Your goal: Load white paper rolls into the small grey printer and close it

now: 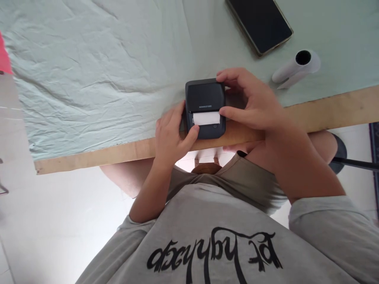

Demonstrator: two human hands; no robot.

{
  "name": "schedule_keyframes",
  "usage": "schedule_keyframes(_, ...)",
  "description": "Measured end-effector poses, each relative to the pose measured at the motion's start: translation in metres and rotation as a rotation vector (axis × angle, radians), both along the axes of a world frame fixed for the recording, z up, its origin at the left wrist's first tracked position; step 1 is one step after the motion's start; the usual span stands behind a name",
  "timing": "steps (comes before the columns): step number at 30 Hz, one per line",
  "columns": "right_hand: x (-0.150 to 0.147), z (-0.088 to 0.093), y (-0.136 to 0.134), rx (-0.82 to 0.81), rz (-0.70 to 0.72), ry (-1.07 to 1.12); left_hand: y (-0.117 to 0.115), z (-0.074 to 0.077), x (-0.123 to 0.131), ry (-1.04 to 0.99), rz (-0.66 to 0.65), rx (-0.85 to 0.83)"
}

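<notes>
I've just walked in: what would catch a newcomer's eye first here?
Probably the dark device between the left hand and right hand at the wooden table edge, white paper showing across its face. Next, the bold black lettering, upside down on the grey shirt at the bottom. Farther up, a dark phone and a white roll stand out on the pale cloth, at right.

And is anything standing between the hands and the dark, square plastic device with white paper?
Nothing visible: the left hand and right hand both touch the device. The black rectangular phone and white cylindrical roll are apart from it.
</notes>
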State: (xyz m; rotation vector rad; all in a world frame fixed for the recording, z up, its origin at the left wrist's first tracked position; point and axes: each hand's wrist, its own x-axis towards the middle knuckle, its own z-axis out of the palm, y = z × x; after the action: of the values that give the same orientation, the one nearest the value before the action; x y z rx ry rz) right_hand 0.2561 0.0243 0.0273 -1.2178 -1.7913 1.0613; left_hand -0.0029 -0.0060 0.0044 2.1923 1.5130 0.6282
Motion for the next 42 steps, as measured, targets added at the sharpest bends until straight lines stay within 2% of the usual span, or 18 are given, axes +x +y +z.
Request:
schedule_keyframes(4,-0.009,0.013,0.0,0.14,-0.194,-0.145,0.001,-0.002,0.0,-0.004,0.001,0.015)
schedule_keyframes(7,-0.021,0.027,0.0,0.193,-0.303,-0.164,0.001,-0.003,0.0,0.003,-0.007,0.018)
schedule_keyframes(11,-0.032,0.038,0.001,0.179,-0.284,-0.042,0.0,-0.003,-0.001,0.011,-0.002,0.015)
schedule_keyframes(13,-0.034,0.038,0.003,0.216,-0.302,-0.06,0.0,-0.002,0.0,0.015,-0.002,0.015)
schedule_keyframes(15,-0.036,0.036,0.007,0.207,-0.276,-0.244,-0.001,-0.001,0.0,0.02,0.002,0.02)
schedule_keyframes(18,-0.039,0.037,0.012,0.071,-0.131,-0.613,-0.001,-0.001,0.001,0.031,0.009,0.032)
schedule_keyframes(20,-0.042,0.04,0.015,0.021,-0.075,-0.767,-0.002,-0.001,0.001,0.028,0.009,0.029)
schedule_keyframes(23,-0.046,0.047,0.02,-0.001,-0.038,-0.902,-0.002,-0.001,0.0,0.017,0.0,0.016)
schedule_keyframes(29,-0.052,0.057,0.029,-0.078,0.044,-0.983,-0.001,0.0,-0.001,0.045,-0.008,0.032)
schedule_keyframes(33,-0.048,0.055,0.033,-0.051,0.098,-0.914,-0.002,0.002,-0.003,-0.028,-0.023,0.02)
schedule_keyframes(37,-0.034,0.052,0.03,0.025,0.106,-0.688,-0.003,0.005,-0.003,-0.109,-0.031,0.009)
schedule_keyframes(39,-0.024,0.052,0.026,0.06,0.082,-0.462,-0.003,0.006,-0.003,-0.11,-0.026,0.003)
schedule_keyframes(42,-0.011,0.047,0.017,0.064,0.031,0.107,-0.003,0.006,-0.002,-0.097,-0.02,-0.009)
